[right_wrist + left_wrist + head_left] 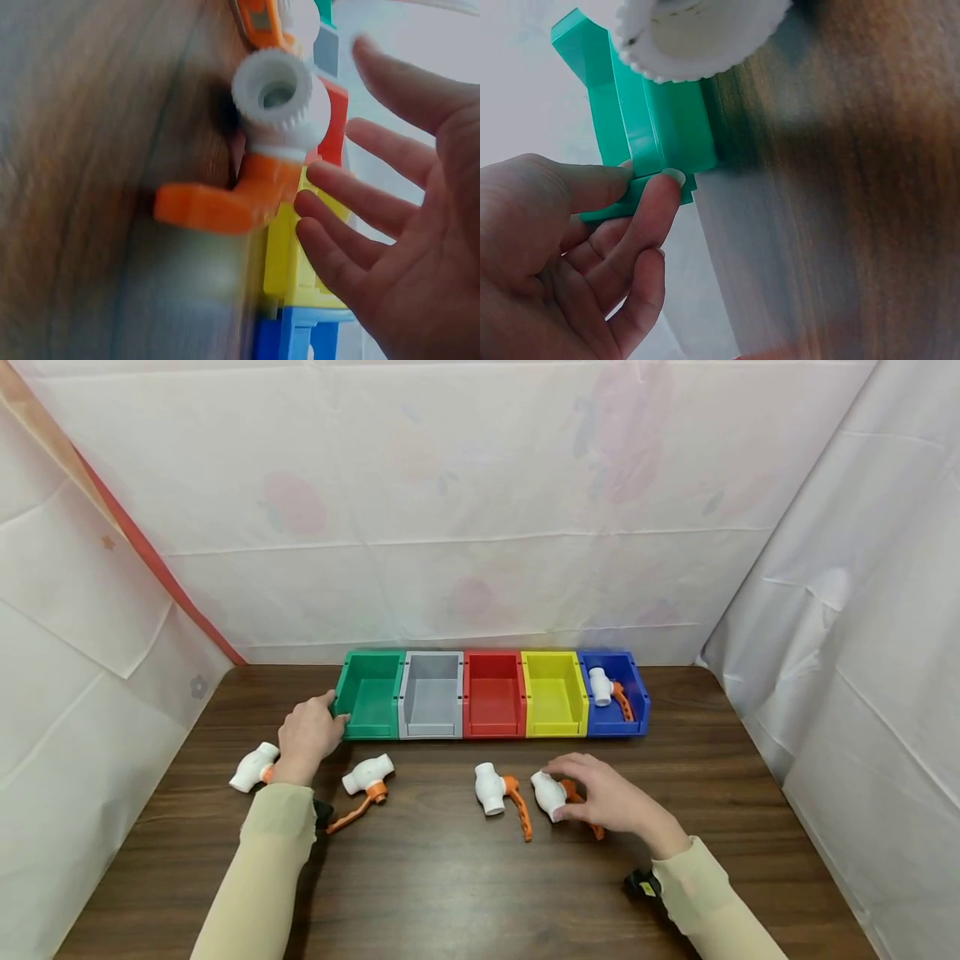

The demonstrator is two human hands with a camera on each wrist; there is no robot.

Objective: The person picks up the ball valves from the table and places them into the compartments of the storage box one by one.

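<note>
My left hand point(309, 737) is at the left end of the bin row and pinches the side wall of the green bin point(679, 124) between thumb and fingers. Over a white ball valve with an orange handle point(550, 795) hovers my right hand point(603, 793). In the right wrist view its fingers point(375, 191) are spread beside that valve point(289, 135), apart from it. Left of it lies a second ball valve point(490, 789). Another ball valve point(368, 775) rests just right of my left wrist, and one more point(253, 767) is partly hidden behind that wrist.
Right of the green bin stand a grey bin point(432, 729), a red bin point(494, 729) and a yellow bin point(556, 728), joined in a row. The blue bin point(642, 700) at the right end holds a ball valve point(601, 687). A white cloth wall point(480, 585) rises behind.
</note>
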